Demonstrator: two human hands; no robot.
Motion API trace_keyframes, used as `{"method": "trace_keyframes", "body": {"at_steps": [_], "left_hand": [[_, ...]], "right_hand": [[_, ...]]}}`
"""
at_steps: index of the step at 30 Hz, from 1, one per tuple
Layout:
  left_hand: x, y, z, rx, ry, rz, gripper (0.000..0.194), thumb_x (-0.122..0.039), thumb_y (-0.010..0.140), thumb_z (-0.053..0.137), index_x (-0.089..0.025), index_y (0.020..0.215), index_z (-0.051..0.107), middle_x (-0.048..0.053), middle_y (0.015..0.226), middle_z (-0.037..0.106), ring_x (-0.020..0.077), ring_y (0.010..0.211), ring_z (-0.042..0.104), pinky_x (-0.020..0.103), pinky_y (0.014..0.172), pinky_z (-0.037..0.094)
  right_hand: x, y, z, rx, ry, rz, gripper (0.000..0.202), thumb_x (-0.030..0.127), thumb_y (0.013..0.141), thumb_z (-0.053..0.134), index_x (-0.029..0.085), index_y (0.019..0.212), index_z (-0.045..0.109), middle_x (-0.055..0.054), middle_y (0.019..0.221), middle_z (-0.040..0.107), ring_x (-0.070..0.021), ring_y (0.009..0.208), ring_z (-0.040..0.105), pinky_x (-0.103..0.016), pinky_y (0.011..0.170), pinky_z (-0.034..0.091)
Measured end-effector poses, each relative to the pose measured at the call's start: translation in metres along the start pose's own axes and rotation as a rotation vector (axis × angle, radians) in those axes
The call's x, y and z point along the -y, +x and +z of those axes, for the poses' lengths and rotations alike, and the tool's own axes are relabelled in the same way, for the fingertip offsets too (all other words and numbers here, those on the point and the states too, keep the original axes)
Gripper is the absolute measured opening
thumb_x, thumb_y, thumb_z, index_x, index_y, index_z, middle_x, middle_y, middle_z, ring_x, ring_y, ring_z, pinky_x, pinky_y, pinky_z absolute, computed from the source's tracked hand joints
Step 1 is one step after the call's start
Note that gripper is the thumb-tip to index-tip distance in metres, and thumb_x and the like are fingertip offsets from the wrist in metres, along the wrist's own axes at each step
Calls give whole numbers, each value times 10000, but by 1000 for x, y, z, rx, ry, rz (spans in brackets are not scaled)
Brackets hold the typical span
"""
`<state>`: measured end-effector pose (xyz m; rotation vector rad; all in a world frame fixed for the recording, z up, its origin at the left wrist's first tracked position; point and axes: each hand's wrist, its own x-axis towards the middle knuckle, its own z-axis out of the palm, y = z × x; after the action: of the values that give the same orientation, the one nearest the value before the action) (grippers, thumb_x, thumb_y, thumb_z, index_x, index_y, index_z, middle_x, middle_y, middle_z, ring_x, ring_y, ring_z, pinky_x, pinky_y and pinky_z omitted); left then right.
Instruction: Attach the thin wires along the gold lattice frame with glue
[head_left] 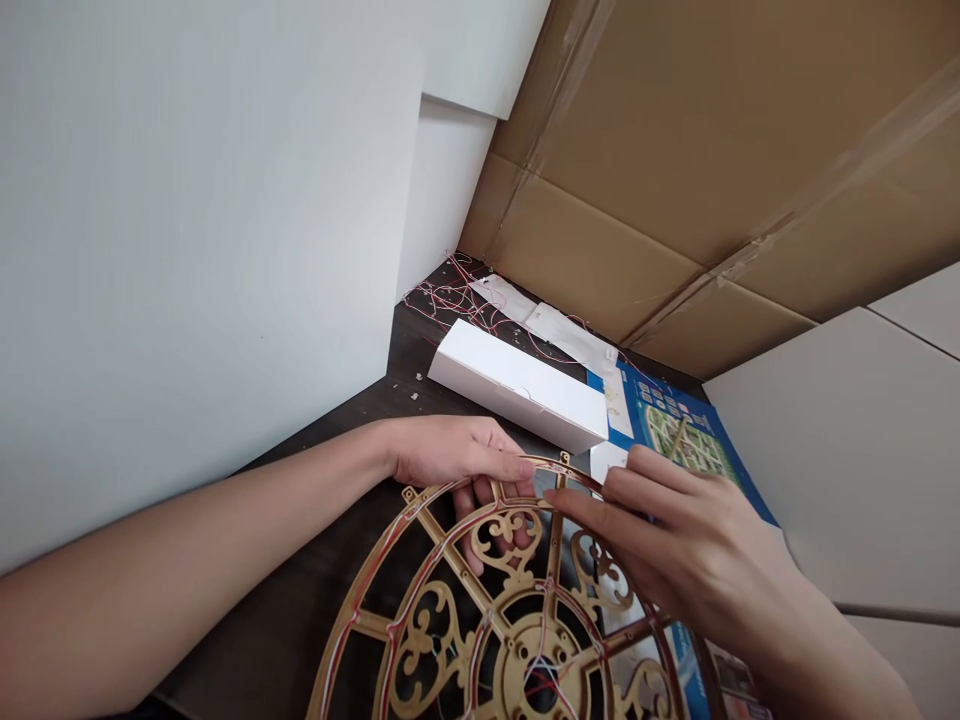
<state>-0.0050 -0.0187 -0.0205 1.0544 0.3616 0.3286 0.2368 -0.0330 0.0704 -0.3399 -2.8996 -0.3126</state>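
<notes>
1. I have the gold-coloured wheel frame (510,680) low in the middle of my view, tilted up and raised in front of the dark surface; its lower part runs out of sight. It has ringed bands, spokes and scrollwork.
2. Red and white wires (541,680) follow the bands and cross in the opening of the hub.
3. My left grip (465,455) pinches the top of the rim, thumb on the near face, fingers reaching behind it.
4. My right grip (675,530) lies over the upper right of the frame, index finger extended to the bands near a spoke, other fingers curled. I cannot tell whether it pinches anything, as the thumb is hidden.
5. Just beyond the frame I see a closed white box (517,385) lying lengthwise on the dark surface (356,410); whether this is a desk or floor I cannot tell.
6. Behind the box, flat white strips (577,338) lie near a tangle of thin red-and-white wire (457,295), with pale crumbs (417,377) scattered about.
7. To the right, a blue printed sheet (694,440) lies partly behind my right grip.
8. Around it all, I see a white panel (210,220) on the left, large taped cardboard (675,150) at the back, and white panelling (847,450) on the right.
</notes>
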Motion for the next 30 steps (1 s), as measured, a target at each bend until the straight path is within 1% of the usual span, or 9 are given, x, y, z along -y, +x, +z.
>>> {"method": "trace_keyframes", "body": {"at_steps": [4,7,12,15,19,24,30], "left_hand": [[2,0,-1,9,0,26,421,-569,946,608,-176,926,757,49,734,786,173,519,692,313,551,587],[3,2,-2,5,-4,31,422,-570,937,621,-173,924,763,47,714,780,174,516,688,323,568,589],[3,1,0,-31,-9,32,428,-596,912,650,-177,915,734,30,690,768,153,472,655,315,569,579],[1,0,2,-49,-11,28,443,-621,892,662,-183,900,725,23,681,760,150,466,647,313,561,576],[1,1,3,-34,-15,33,439,-611,898,660,-180,898,742,20,671,752,156,464,646,330,556,584],[1,2,4,-55,-11,49,461,-643,853,696,-184,869,738,25,661,750,162,484,652,324,536,587],[2,2,4,-69,35,55,495,-667,860,669,-177,848,732,50,668,754,166,505,668,302,515,576]], "right_hand": [[1,2,-1,-7,-5,-7,295,106,1036,417,141,1107,702,-15,675,495,-175,648,406,-314,533,310],[1,3,2,-17,13,1,296,112,1043,413,133,1107,701,-16,680,489,-173,652,404,-306,544,333],[-1,2,14,-56,51,-10,318,24,968,455,123,1174,677,-12,702,487,-174,665,408,-307,564,366],[-2,1,17,-53,51,-9,333,10,937,472,130,1164,684,-12,711,498,-173,668,425,-309,575,384],[-1,1,19,-64,61,-7,324,22,947,473,139,1171,676,-8,706,482,-171,664,406,-307,558,363],[0,-2,25,-69,67,-15,303,62,990,486,145,1236,642,-8,712,474,-174,675,363,-314,571,337],[2,-3,27,-45,75,-21,318,32,971,518,113,1255,638,-15,732,462,-181,701,336,-327,601,305]]}}
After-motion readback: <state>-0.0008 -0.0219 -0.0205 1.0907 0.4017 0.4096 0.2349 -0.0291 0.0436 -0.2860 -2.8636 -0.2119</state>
